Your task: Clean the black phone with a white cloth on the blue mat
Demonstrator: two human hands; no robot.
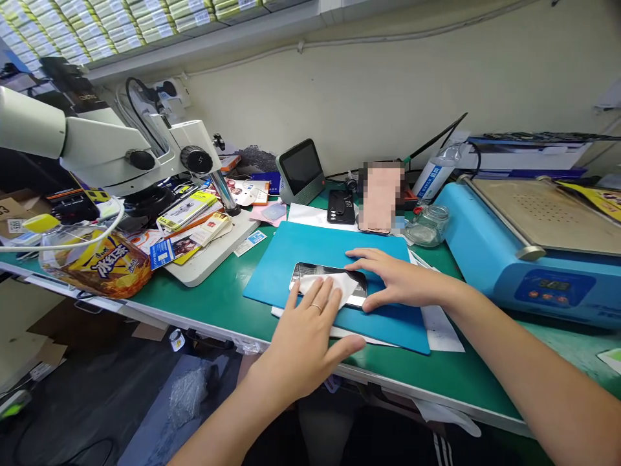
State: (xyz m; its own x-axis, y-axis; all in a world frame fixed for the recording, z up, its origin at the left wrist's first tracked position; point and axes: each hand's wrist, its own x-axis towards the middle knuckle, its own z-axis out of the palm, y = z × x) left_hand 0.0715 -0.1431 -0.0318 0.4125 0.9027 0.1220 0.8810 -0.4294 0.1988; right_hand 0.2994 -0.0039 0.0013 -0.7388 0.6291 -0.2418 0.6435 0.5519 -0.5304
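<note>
A smartphone (pixel 359 292) with a dark, reflective screen lies on a blue work mat (pixel 286 249). A white wipe (pixel 345 285) covers part of its screen. My left hand (pixel 310 333) rests its outstretched fingers flat on the wipe, with the thumb spread away; a ring is on one finger. At the phone's right end, my right hand (pixel 395 278) steadies it, thumb at the near edge and fingers at the far edge. White paper (pixel 444 330) sticks out from under the mat.
A microscope (pixel 121 152) and a drink bottle (pixel 97 259) stand at the left. Behind the mat are a black phone (pixel 341 206), a small screen device (pixel 301 169) and a glass jar (pixel 429 225). A blue heating-plate machine (pixel 495 252) stands at the right.
</note>
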